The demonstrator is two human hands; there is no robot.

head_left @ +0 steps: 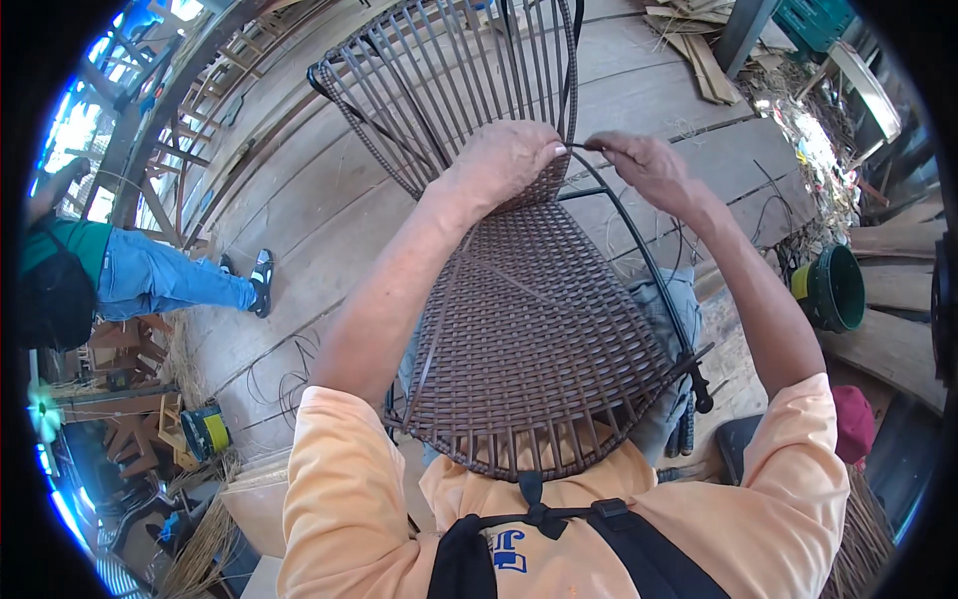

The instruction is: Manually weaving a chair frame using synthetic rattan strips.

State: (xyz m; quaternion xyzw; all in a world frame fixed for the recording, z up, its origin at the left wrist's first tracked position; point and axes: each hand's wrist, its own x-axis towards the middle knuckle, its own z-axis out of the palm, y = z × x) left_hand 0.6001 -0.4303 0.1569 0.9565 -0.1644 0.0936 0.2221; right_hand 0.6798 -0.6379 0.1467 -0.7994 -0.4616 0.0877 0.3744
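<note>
A brown wicker chair [539, 319] lies across my lap, its seat tightly woven and its back made of open, lengthwise strands [439, 75]. My left hand [504, 165] is closed at the side edge where seat and back meet, thumb and fingers curled against the frame. Just to its right, my right hand [644, 165] pinches a thin dark weaving strand that runs toward the left thumb. A dark metal tube [639, 250] curves down beside the seat. The left fingertips are partly hidden behind the hand.
A person in jeans [165, 270] stands at the left on wooden planks. Green buckets [836, 290] sit at the right, with wood scraps [704, 65] and a teal crate [810, 22] farther back. Loose strands [284, 369] lie on the floor.
</note>
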